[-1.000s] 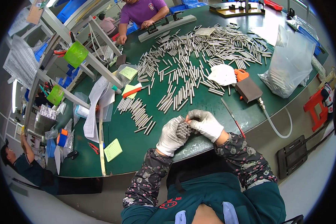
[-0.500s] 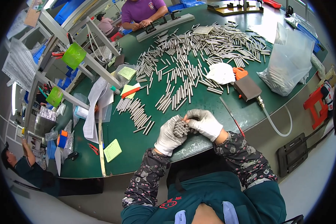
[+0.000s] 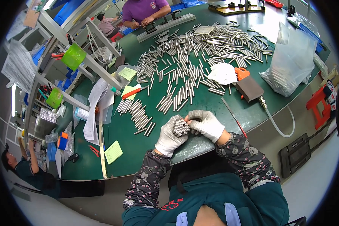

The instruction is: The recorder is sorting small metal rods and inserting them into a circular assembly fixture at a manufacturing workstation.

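Observation:
A tight bundle of short metal rods [image 3: 181, 128] sits in the grip of my gloved left hand [image 3: 168, 138], their round ends turned up toward me. My right hand [image 3: 206, 125], in a white glove with bare fingertips, is closed against the right side of that bundle, thumb and forefinger at its edge. Whether a single rod lies between those fingertips is hidden. Both hands are above the near edge of the green table [image 3: 132, 165]. Beyond them lie a row of loose rods [image 3: 136, 115] and a large spread of similar rods [image 3: 184, 52].
Right of my hands lies a thin red-handled tool [image 3: 235, 119], with a brown block and hose [image 3: 249, 89] behind it. A clear bag of rods [image 3: 286, 75] stands farther right. To the left are yellow notes [image 3: 113, 151], red pliers [image 3: 94, 150] and papers [image 3: 95, 113]. A co-worker [image 3: 145, 11] sits across.
The bundle in my left hand has tipped slightly, so more rod ends face me. My right hand stays beside it, nearly still. The co-worker's hands across the table have shifted.

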Demonstrator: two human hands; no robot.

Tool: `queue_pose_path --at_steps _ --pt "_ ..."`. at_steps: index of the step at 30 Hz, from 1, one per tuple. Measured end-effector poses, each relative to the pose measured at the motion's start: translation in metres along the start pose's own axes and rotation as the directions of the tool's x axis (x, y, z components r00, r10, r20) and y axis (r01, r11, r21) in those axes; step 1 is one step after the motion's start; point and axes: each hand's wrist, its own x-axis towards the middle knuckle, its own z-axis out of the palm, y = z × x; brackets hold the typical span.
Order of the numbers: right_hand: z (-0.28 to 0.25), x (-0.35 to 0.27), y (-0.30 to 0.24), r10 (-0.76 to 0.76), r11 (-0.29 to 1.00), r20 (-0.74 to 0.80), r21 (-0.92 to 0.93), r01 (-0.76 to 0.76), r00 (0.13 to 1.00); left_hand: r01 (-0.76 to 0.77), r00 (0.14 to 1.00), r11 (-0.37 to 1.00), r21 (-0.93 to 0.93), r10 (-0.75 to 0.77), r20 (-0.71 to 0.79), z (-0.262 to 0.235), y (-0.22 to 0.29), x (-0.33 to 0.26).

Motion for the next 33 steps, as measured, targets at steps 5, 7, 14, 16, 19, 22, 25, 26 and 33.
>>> queue_pose_path --at_steps 5,7,14,16,19,22,25,26,33 --pt "-0.001 0.001 0.002 -0.002 1.0 0.01 0.022 0.002 1.0 -0.065 0.996 0.985 0.163 0.073 -0.045 0.001 0.001 -0.001" --pt "-0.002 0.001 0.002 0.002 1.0 0.001 -0.009 -0.002 1.0 -0.125 0.988 0.959 0.256 0.144 -0.057 0.001 0.002 0.0" --pt "-0.004 0.003 0.005 -0.03 0.998 -0.017 -0.059 0.029 0.999 -0.244 0.955 0.872 0.425 0.292 -0.052 0.002 0.007 0.003" --pt "-0.005 0.003 0.007 -0.053 0.998 -0.003 -0.037 0.052 0.999 -0.25 0.953 0.876 0.412 0.298 -0.055 0.002 0.004 0.003" --pt "-0.004 0.002 0.004 -0.035 0.998 -0.012 -0.043 0.035 0.999 -0.249 0.954 0.886 0.39 0.294 -0.059 0.003 0.001 0.002" --pt "-0.004 0.002 0.005 -0.046 0.999 -0.008 -0.028 0.046 0.999 -0.228 0.962 0.897 0.378 0.269 -0.056 0.003 0.003 0.003" --pt "-0.004 0.002 0.005 -0.044 0.998 -0.01 -0.051 0.043 0.999 -0.204 0.969 0.909 0.364 0.239 -0.054 0.003 0.002 0.003" --pt "-0.004 0.002 0.005 -0.045 0.998 -0.009 -0.051 0.044 0.999 -0.194 0.972 0.914 0.355 0.228 -0.056 0.002 0.001 0.003" --pt "-0.004 0.003 0.008 -0.06 0.998 -0.006 -0.035 0.06 0.998 -0.178 0.975 0.92 0.349 0.213 -0.063 0.003 0.005 0.004"
